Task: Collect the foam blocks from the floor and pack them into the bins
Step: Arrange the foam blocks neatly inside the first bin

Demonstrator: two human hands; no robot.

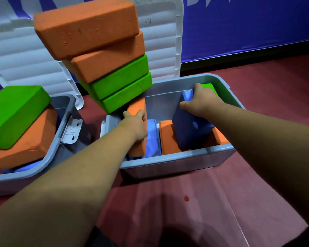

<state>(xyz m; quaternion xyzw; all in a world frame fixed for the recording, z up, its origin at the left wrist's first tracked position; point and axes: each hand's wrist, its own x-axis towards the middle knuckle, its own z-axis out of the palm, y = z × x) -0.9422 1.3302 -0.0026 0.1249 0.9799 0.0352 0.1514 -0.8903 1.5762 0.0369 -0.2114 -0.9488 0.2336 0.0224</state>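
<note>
A grey bin (178, 158) stands on the red floor in front of me. My left hand (135, 123) grips an orange foam block (137, 147) standing on edge at the bin's left end. On that block leans a tilted stack: two green blocks (121, 88) under two orange blocks (89, 29). My right hand (202, 102) grips the top of an upright blue block (189, 129). That blue block stands on a flat orange block (168, 138). A light blue block (152, 139) lies on the bin's bottom. A green block (210, 87) shows behind my right hand.
A second grey bin (48, 157) at the left holds a green block (14, 111) on top of an orange block (23, 148). White lids (164, 41) lean against the blue wall behind both bins. Red floor (185, 202) lies in front.
</note>
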